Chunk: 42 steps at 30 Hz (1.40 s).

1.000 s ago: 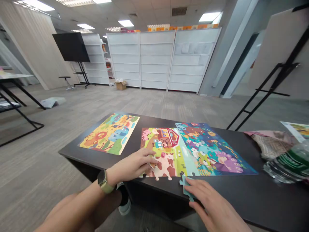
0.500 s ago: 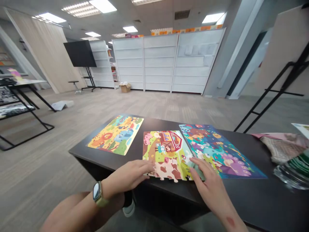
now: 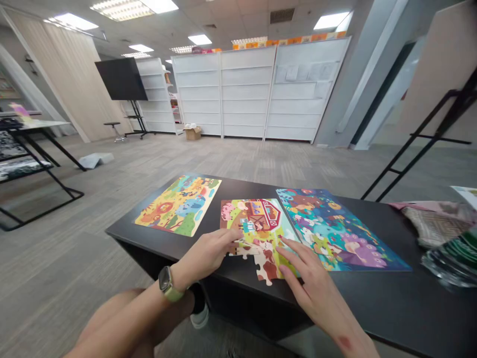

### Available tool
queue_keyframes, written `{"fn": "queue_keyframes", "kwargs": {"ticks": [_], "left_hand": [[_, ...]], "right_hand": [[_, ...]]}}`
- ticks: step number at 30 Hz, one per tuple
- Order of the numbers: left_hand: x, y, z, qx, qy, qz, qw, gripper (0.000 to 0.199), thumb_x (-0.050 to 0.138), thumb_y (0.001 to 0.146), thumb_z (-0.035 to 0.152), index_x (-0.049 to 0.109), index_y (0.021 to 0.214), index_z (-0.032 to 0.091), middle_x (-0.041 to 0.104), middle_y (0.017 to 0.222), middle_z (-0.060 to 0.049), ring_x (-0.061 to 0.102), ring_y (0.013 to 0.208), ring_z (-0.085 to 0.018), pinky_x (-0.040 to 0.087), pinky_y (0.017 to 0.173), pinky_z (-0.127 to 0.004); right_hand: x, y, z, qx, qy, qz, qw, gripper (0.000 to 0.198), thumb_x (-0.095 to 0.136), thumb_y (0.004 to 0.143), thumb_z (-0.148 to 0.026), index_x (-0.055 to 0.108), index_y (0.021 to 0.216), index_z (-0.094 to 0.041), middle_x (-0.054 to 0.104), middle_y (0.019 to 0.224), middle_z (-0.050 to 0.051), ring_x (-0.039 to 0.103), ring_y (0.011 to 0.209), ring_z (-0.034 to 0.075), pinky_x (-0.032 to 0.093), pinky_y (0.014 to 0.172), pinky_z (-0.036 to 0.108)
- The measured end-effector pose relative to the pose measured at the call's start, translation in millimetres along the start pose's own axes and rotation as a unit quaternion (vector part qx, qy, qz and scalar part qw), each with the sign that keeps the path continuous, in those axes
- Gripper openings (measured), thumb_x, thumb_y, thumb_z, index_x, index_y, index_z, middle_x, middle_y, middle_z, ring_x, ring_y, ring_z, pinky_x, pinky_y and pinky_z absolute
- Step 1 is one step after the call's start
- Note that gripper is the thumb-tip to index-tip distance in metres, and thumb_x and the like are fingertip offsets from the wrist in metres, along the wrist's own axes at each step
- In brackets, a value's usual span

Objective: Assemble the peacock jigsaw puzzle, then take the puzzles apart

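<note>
A farm jigsaw puzzle (image 3: 274,226) with a red barn and a spotted cow lies near the front edge of the dark table. My left hand (image 3: 210,251) is at its lower left side, thumb and fingers closed on a puzzle piece (image 3: 246,243) that looks tilted up, partly hidden by the fingers. My right hand (image 3: 307,271) rests open on the puzzle's lower right part, fingers stretched out and apart. Along the bottom, the cow section sticks out with knobbed edges, and the lower left is stepped in.
A yellow animal puzzle (image 3: 179,205) lies to the left on the dark table (image 3: 149,248). A dark blue night-animal puzzle (image 3: 387,251) lies to the right, close to my right hand. Further right are a green-labelled plastic bottle (image 3: 452,256) and a patterned cloth bag (image 3: 432,223).
My left hand has moved up and right, closing on a piece. The puzzle's lower left edge has come away from its row. My right hand has shifted slightly left and down.
</note>
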<state>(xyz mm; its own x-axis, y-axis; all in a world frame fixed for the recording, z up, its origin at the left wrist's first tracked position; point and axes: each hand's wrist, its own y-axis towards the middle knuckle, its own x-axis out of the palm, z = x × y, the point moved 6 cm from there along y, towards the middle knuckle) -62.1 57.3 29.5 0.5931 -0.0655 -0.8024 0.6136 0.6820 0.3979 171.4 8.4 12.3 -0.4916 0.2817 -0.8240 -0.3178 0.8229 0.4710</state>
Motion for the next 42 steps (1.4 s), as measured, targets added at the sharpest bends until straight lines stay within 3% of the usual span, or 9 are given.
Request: {"fn": "queue_keyframes", "kwargs": {"ticks": [4,8,16,19,22,27,34,38,42], "left_hand": [[23,13,21,0.054,0.027,0.005,0.998,0.033,0.036,0.103,0.014,0.052,0.131,0.023,0.061,0.136,-0.010,0.058,0.126,-0.021,0.050,0.104,-0.036],[39,25,45,0.100,0.049,-0.067,0.992,0.033,0.042,0.102,0.015,0.054,0.132,0.022,0.064,0.131,-0.009,0.059,0.124,-0.023,0.049,0.105,-0.041],[29,24,37,0.054,0.036,-0.107,0.992,0.036,0.048,0.098,0.021,0.054,0.133,0.021,0.054,0.143,-0.010,0.045,0.138,-0.028,0.033,0.119,-0.050],[35,20,41,0.040,0.039,-0.103,0.993,0.054,0.064,0.090,0.040,0.049,0.139,0.022,0.042,0.154,-0.014,0.033,0.145,-0.035,0.028,0.119,-0.058],[48,18,50,0.040,0.057,-0.115,0.991,0.083,0.068,0.082,0.064,0.038,0.149,0.026,0.037,0.157,-0.014,0.028,0.146,-0.041,0.024,0.116,-0.067],[54,16,56,0.092,0.087,-0.137,0.983,0.059,0.055,0.093,0.061,0.046,0.143,0.029,0.046,0.151,-0.009,0.035,0.143,-0.034,0.025,0.116,-0.059],[44,11,58,0.112,0.102,-0.139,0.979,0.039,0.050,0.097,0.017,0.054,0.131,0.034,0.055,0.133,-0.005,0.048,0.125,-0.026,0.033,0.110,-0.047],[41,10,56,0.082,0.072,-0.124,0.986,0.019,0.058,0.095,0.031,0.060,0.113,0.026,0.053,0.137,-0.007,0.041,0.133,-0.029,0.033,0.109,-0.046],[44,6,55,0.112,0.038,-0.133,0.984,0.044,0.067,0.085,0.059,0.058,0.110,0.023,0.055,0.138,-0.009,0.044,0.131,-0.032,0.033,0.110,-0.047]], "right_hand": [[1,5,-13,-0.029,0.024,-0.011,0.999,0.045,0.055,0.098,-0.031,0.051,0.142,-0.026,0.055,0.145,0.009,0.049,0.136,0.026,0.046,0.111,0.046],[14,8,-17,-0.056,0.019,-0.060,0.996,0.027,0.054,0.099,-0.026,0.067,0.122,-0.028,0.065,0.134,0.005,0.056,0.129,0.026,0.049,0.107,0.048],[10,1,7,0.032,-0.046,0.013,0.998,0.031,0.049,0.099,-0.032,0.066,0.124,-0.021,0.060,0.139,0.012,0.053,0.131,0.030,0.045,0.108,0.053],[11,1,12,0.053,-0.079,0.007,0.995,0.043,0.056,0.095,-0.041,0.061,0.133,-0.021,0.057,0.142,0.015,0.049,0.134,0.036,0.042,0.108,0.060],[14,2,6,0.036,-0.048,-0.028,0.998,0.030,0.056,0.096,-0.035,0.067,0.121,-0.024,0.065,0.131,0.012,0.058,0.124,0.031,0.047,0.104,0.053],[9,-2,10,0.047,-0.028,-0.012,0.998,0.036,0.052,0.097,-0.032,0.061,0.129,-0.020,0.062,0.132,0.014,0.058,0.124,0.028,0.049,0.104,0.051],[2,-23,8,0.023,-0.062,-0.081,0.995,0.042,0.056,0.095,-0.038,0.061,0.134,-0.023,0.058,0.142,0.013,0.052,0.133,0.032,0.047,0.107,0.056],[-1,-34,-8,0.014,-0.058,-0.108,0.992,0.045,0.063,0.088,-0.030,0.061,0.133,-0.025,0.060,0.140,0.012,0.055,0.130,0.032,0.052,0.102,0.053],[3,-37,-18,0.017,-0.064,-0.115,0.991,0.048,0.065,0.081,-0.012,0.066,0.126,-0.026,0.065,0.134,0.010,0.061,0.121,0.031,0.056,0.096,0.050]]}}
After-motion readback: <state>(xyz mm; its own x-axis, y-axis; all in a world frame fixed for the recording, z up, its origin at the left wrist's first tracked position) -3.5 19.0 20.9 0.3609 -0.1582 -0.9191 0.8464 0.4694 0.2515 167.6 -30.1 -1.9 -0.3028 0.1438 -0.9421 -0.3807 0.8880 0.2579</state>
